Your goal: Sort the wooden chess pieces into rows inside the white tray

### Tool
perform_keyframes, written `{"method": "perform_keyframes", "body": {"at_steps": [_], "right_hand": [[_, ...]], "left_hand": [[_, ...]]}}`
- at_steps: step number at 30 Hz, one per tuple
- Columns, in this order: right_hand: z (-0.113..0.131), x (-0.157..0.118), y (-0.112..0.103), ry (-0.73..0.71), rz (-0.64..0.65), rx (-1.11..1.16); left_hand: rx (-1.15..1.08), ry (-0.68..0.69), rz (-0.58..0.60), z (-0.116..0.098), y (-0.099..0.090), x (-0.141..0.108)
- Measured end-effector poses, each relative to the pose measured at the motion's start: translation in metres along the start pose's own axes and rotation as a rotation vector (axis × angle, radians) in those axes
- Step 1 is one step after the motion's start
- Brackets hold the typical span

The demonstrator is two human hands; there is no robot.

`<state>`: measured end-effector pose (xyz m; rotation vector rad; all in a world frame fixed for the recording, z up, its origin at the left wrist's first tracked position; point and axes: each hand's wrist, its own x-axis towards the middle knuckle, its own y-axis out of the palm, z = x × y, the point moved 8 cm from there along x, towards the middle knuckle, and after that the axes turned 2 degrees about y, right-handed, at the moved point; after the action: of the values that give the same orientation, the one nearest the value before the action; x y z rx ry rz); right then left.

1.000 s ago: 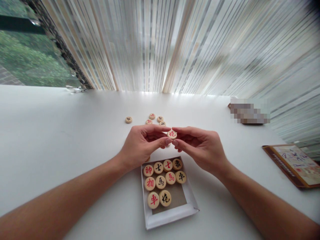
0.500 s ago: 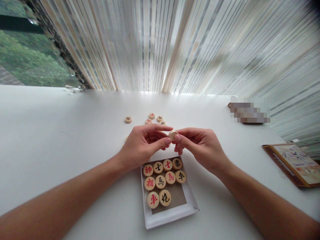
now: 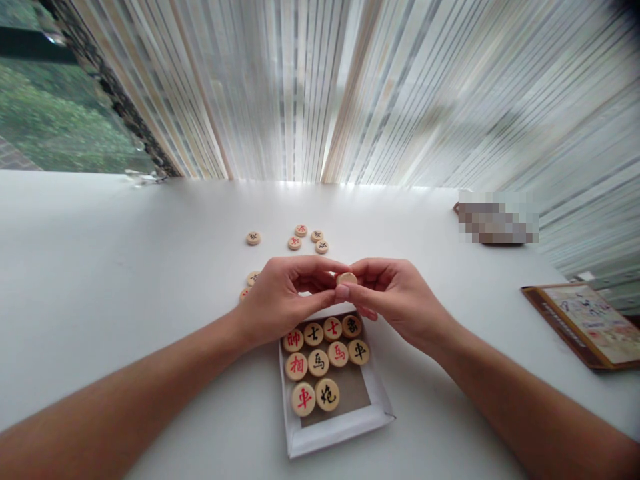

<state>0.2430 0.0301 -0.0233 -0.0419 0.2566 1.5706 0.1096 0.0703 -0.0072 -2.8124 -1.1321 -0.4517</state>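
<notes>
Between my fingertips is a round wooden Chinese chess piece (image 3: 347, 279), its visible face blank or unreadable. My right hand (image 3: 400, 293) pinches it from the right, thumb in front. My left hand (image 3: 290, 293) closes on its left side with thumb and fingertips. Just below both hands lies a shallow white box (image 3: 340, 435) with a brown bottom. Rows of chess pieces with red and black characters sit in it, among them a black cannon piece (image 3: 327, 395) and a red chariot piece (image 3: 303, 399) in the nearest row.
Several small chess pieces lie beyond my hands, one black-marked piece (image 3: 253, 238) apart on the left. Others are partly behind my left hand, like this piece (image 3: 253, 278). A brown-edged menu-like board (image 3: 590, 327) lies at right, a blurred-out item (image 3: 495, 223) behind it. String curtains (image 3: 280, 93) hang behind the white table.
Both hands have lowered slightly and drawn closer together around the chess piece, whose face has tilted. More loose pieces now show beyond my left hand. The box's pieces stay put.
</notes>
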Motion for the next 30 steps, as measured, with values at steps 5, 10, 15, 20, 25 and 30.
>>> {"method": "perform_keyframes", "body": {"at_steps": [5, 10, 15, 20, 25, 30], "right_hand": [[0.0006, -0.0013, 0.0014, -0.007, 0.002, -0.042], [0.0012, -0.0009, 0.0026, -0.035, 0.034, -0.024], [0.0036, 0.0002, 0.0053, -0.071, 0.094, 0.052], [0.0046, 0.0, 0.0064, -0.076, 0.118, 0.086], [0.0012, -0.001, 0.0052, -0.05, 0.083, 0.058], [0.0001, -0.0005, 0.0028, -0.038, 0.045, 0.036]], "left_hand": [[0.009, 0.014, -0.005, -0.0019, 0.0018, -0.0004], [-0.049, -0.002, 0.037, -0.002, 0.0048, 0.0], [-0.095, -0.048, -0.015, 0.0023, -0.0003, 0.001], [-0.135, -0.045, -0.057, 0.0025, -0.0039, 0.0029], [-0.145, -0.03, 0.001, -0.0003, 0.0014, 0.0028], [-0.089, -0.017, 0.022, -0.0022, 0.0027, 0.0014]]}}
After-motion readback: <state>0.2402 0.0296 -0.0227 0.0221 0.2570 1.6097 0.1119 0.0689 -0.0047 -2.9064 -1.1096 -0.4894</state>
